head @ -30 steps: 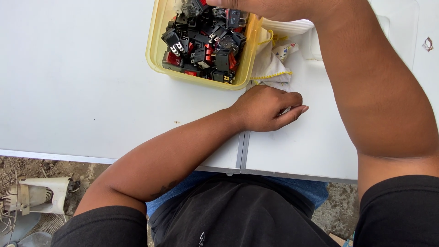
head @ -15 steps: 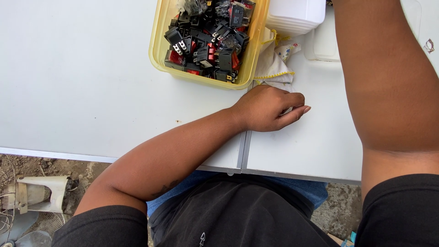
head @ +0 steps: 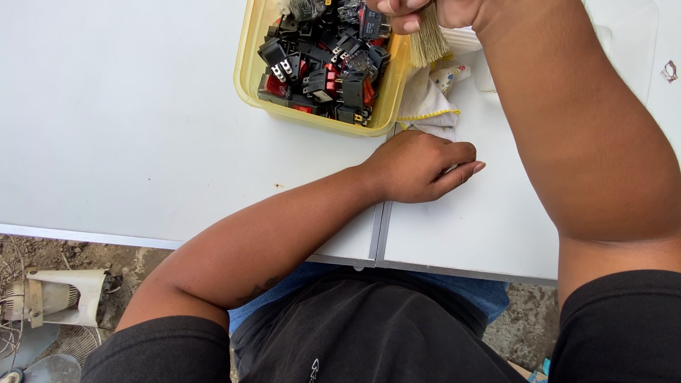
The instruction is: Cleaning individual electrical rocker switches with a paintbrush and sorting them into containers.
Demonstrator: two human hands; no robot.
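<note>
My right hand [head: 425, 10] is at the top edge, closed around a small brush with tan bristles [head: 429, 44] that point down over the rim of a yellow tub [head: 248, 78]. Black and red rocker switches [head: 323, 60] fill the tub. My left hand [head: 418, 167] rests on the white table [head: 128, 128] with fingers curled, pinning the lower corner of a white cloth with yellow edging [head: 429, 106]. The cloth lies just right of the tub.
A seam [head: 379, 227] between two table panels runs under my left wrist. A clear lid or tray [head: 624, 42] lies at the top right. Below the table's near edge there is dirt ground with a pale fan [head: 50, 298] at the lower left.
My right hand has come into view at the top with the brush bristles showing. My left hand stays put on the cloth.
</note>
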